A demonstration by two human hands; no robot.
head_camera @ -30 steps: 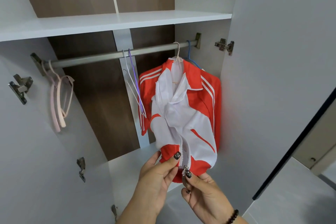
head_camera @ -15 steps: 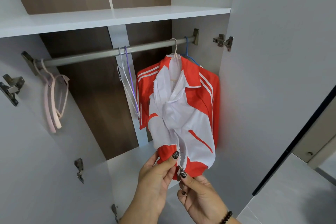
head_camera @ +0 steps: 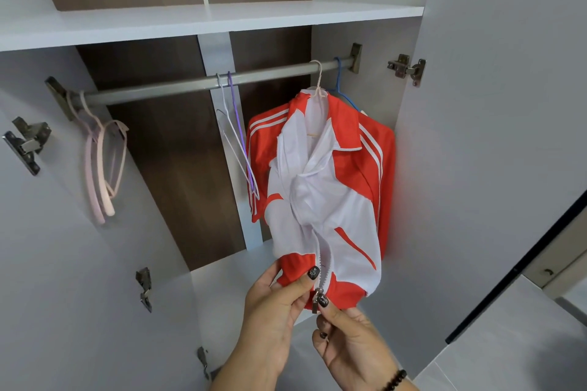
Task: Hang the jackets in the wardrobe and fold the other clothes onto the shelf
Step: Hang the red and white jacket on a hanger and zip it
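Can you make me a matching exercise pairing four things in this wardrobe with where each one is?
Things:
1. red and white zip jacket
2. pale pink plastic hangers
3. blue wire hanger
4. metal zipper pull

Places:
A. left end of rail
B. behind the jacket, right end of rail
C. pinched in the right hand
D. on a hanger, hem held by the left hand

Pairs: 1-D, 2-A, 3-B, 4-C

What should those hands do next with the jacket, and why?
Probably slide the zipper pull upward. The jacket already hangs on the rail, its front gaping open, while the right hand pinches the pull at the hem and the left hand holds the fabric beside it.
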